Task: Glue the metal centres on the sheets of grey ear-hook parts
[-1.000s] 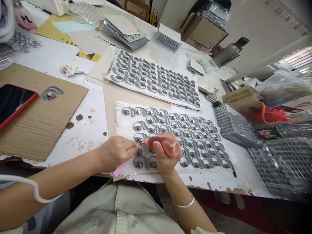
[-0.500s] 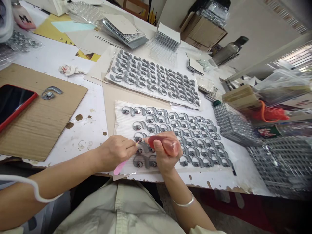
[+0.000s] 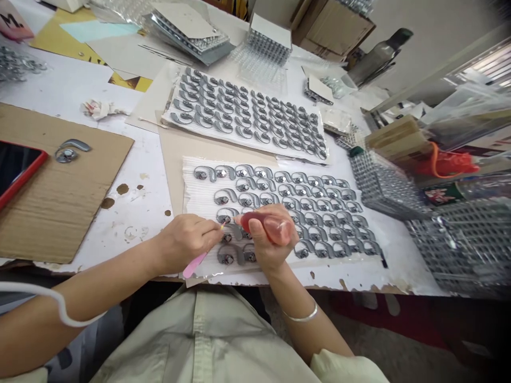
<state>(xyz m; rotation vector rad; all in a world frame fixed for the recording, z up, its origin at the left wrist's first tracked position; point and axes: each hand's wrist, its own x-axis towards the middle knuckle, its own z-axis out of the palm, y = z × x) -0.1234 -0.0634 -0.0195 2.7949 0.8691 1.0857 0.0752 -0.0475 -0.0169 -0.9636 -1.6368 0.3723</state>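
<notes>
My left hand [image 3: 187, 239] pinches a thin pink stick [image 3: 195, 265], its yellowish tip beside a grey hook-shaped piece [image 3: 225, 215] in the near sheet's left column. Wrapped round a small squeeze bottle of red liquid [image 3: 273, 227] is my right hand [image 3: 273, 247]; the bottle's nozzle points left at that same piece. Rows of such hooked pieces with shiny round parts lie on the near white ribbed sheet [image 3: 197, 205]. My right hand and the bottle hide some of them. A second sheet [image 3: 239, 139] full of similar pieces lies behind.
At left, cardboard [image 3: 51, 213] bears a red-edged phone [image 3: 24, 165] and one loose hooked piece [image 3: 67, 154]. Crumpled tissue [image 3: 98, 109] lies behind it. Stacked clear trays [image 3: 387, 186] stand at right, a bottle [image 3: 375, 61] at the back right. The table's worn front edge runs near my forearms.
The camera view has shifted slightly, so the table's things sit higher and a little further left. Both hands keep their grips, the stick's tip and the nozzle still close to the same piece.
</notes>
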